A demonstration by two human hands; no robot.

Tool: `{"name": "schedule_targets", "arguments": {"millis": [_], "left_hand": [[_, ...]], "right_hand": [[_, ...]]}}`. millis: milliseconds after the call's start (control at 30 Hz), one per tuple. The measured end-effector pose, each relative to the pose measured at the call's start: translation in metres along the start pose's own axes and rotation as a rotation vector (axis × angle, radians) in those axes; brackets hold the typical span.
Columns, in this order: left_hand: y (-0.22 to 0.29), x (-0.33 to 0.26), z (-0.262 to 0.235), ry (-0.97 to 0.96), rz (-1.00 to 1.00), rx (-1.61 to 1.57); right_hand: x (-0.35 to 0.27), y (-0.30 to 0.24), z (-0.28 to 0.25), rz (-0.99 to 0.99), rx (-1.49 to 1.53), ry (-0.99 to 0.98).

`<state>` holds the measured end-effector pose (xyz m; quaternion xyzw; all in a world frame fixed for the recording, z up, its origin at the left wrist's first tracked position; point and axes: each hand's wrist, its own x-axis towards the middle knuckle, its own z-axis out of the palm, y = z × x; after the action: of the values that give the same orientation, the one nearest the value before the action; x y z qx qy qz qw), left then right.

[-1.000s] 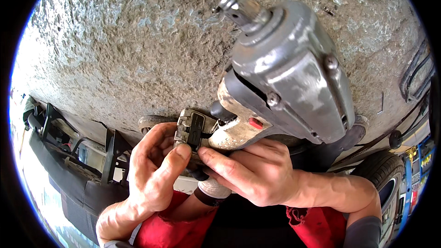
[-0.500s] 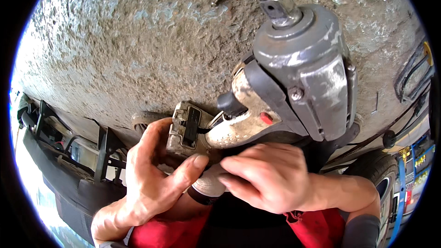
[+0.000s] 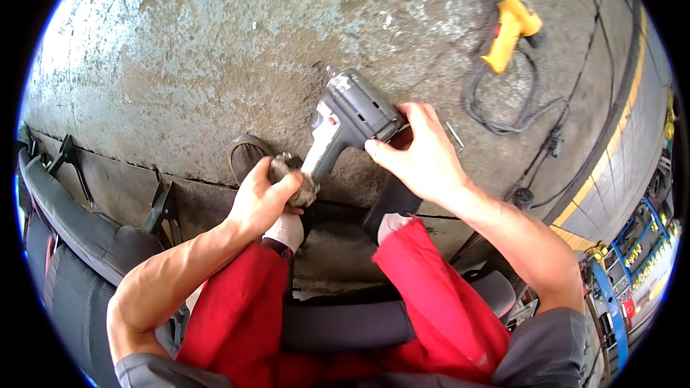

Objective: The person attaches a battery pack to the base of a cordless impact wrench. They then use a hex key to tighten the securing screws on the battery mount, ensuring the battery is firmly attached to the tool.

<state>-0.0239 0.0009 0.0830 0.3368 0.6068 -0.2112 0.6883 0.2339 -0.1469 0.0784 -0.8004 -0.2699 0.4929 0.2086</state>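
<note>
A worn grey and off-white impact wrench (image 3: 363,109) is held between my two hands above the floor. Its grey housing points up and to the left, with the metal drive tip at the far end. My left hand (image 3: 260,200) is closed around the dirty battery block (image 3: 305,191) at the foot of the handle. With thumb and fingers, my right hand (image 3: 430,162) grips the rear end of the housing; some of these fingertips are hidden behind it. The handle, with a small red button, slopes between the hands.
A yellow pistol-shaped power tool (image 3: 512,29) lies on the rough floor at the far right, its dark cord (image 3: 471,93) looped beside it. A thin metal rod (image 3: 454,135) lies near my right hand. A dark padded seat (image 3: 79,259) stands at the left, a blue rack (image 3: 609,302) at the right.
The impact wrench is now lower and farther from the view, turned more to the left. My right hand has gone from beside the handle to the rear of the housing. The view now takes in more floor.
</note>
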Motion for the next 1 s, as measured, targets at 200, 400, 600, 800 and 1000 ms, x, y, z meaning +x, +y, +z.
{"name": "schedule_targets", "arguments": {"millis": [200, 400, 600, 800, 1000], "left_hand": [[0.029, -0.084, -0.033, -0.058, 0.318, 0.198], [0.057, -0.102, -0.043, -0.388, 0.464, 0.146], [0.058, -0.044, -0.012, -0.583, 0.492, 0.092], [0.071, -0.02, 0.012, -0.395, 0.589, -0.075], [0.059, -0.02, 0.053, -0.519, 0.607, -0.353]], "right_hand": [[-0.125, -0.051, -0.039, -0.188, 0.428, -0.005], [-0.168, -0.072, -0.058, -0.183, 0.997, 0.007], [-0.15, -0.068, -0.03, 0.316, 1.632, -0.452], [-0.143, -0.098, -0.032, 0.301, 1.257, -0.54], [-0.134, -0.083, -0.002, 0.057, 1.13, -0.583]]}}
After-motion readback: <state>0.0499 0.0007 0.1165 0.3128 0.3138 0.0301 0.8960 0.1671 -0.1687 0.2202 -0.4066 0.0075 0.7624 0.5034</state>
